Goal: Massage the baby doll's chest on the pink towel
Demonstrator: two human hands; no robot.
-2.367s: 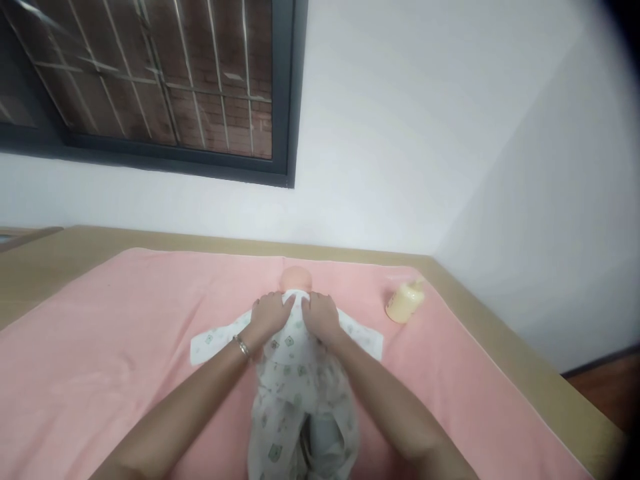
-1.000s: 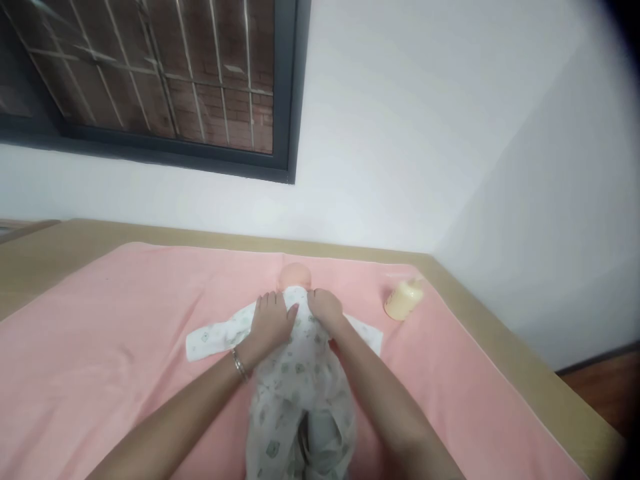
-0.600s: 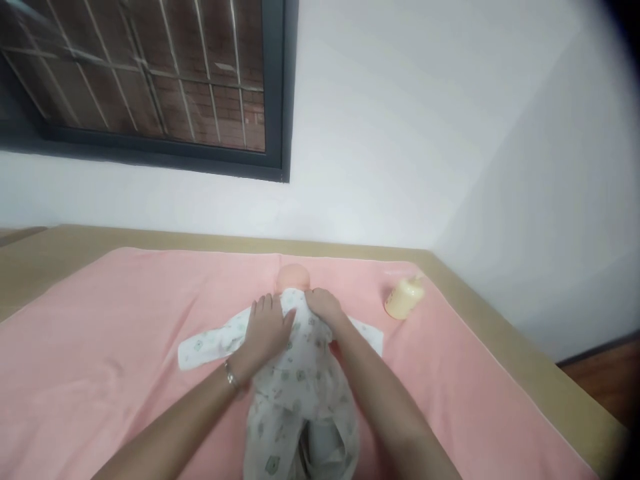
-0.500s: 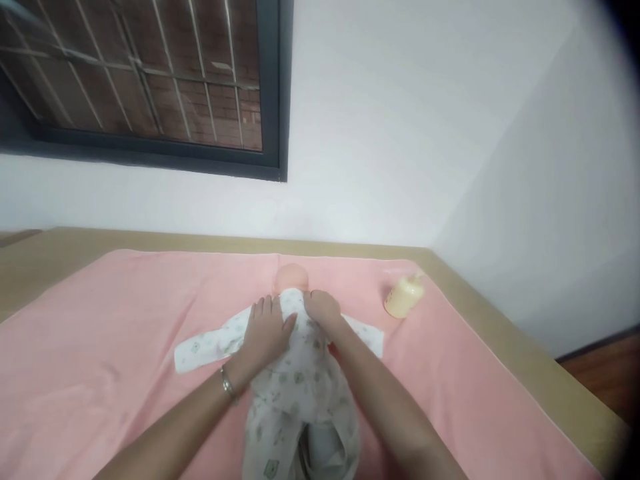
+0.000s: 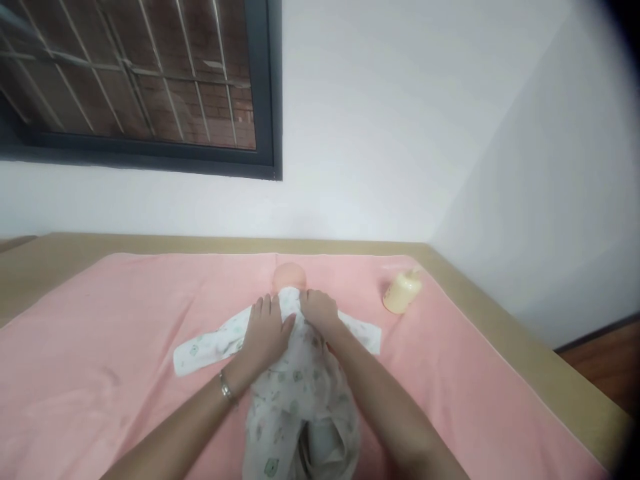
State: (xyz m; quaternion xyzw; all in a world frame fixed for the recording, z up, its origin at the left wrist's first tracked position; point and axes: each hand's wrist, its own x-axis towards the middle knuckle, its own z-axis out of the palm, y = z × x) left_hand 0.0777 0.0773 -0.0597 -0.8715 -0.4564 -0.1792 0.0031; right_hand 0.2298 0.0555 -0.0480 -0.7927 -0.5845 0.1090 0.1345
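Observation:
A baby doll, its bald head [image 5: 289, 275] at the far end, lies on a pink cloth. White baby clothes [image 5: 295, 383] with a small green and brown print cover its body, sleeves spread to both sides and legs toward me. My left hand [image 5: 267, 333] rests flat on the chest at the left shoulder side, fingers stretched out and thumb toward the middle. At the collar on the right, my right hand [image 5: 320, 313] has its fingers curled around the fabric. The doll's face and what lies under my hands cannot be made out.
The pink cloth [image 5: 100, 373] covers a wooden surface [image 5: 150, 243] against a white wall. To the right of the doll, a pale yellow pump bottle [image 5: 402, 291] lies tilted on the cloth. A barred window [image 5: 150, 87] with a dark frame is at upper left.
The view has shifted slightly. Both hands keep the same places on the doll's clothes, and the bottle has not moved.

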